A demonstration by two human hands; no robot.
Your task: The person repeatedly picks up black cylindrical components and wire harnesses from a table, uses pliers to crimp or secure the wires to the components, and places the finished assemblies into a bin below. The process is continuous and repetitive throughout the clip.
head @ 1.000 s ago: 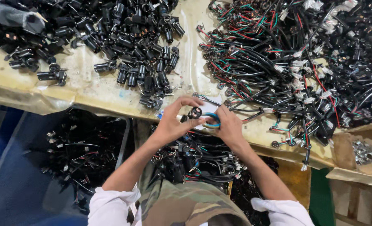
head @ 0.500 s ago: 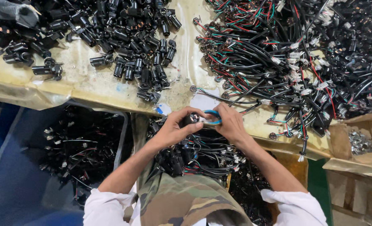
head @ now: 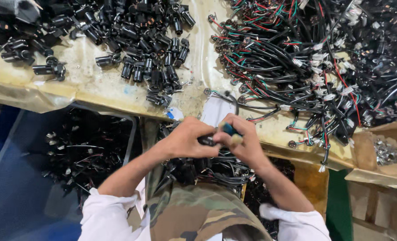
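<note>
Pinching a small black part [head: 206, 141] in our left hand [head: 187, 140] and a blue-handled tool [head: 229, 130] in our right hand [head: 243, 143], we risk dropping it among the wires below if either grip loosens.

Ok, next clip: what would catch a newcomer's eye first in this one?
Probably the two hands meeting at the table's near edge: the left hand and right hand pinch a small black part, with a blue-handled tool in the right. Behind them, a heap of black cylindrical parts fills the upper left of the table, and a tangle of red, green and black wires the right.
</note>
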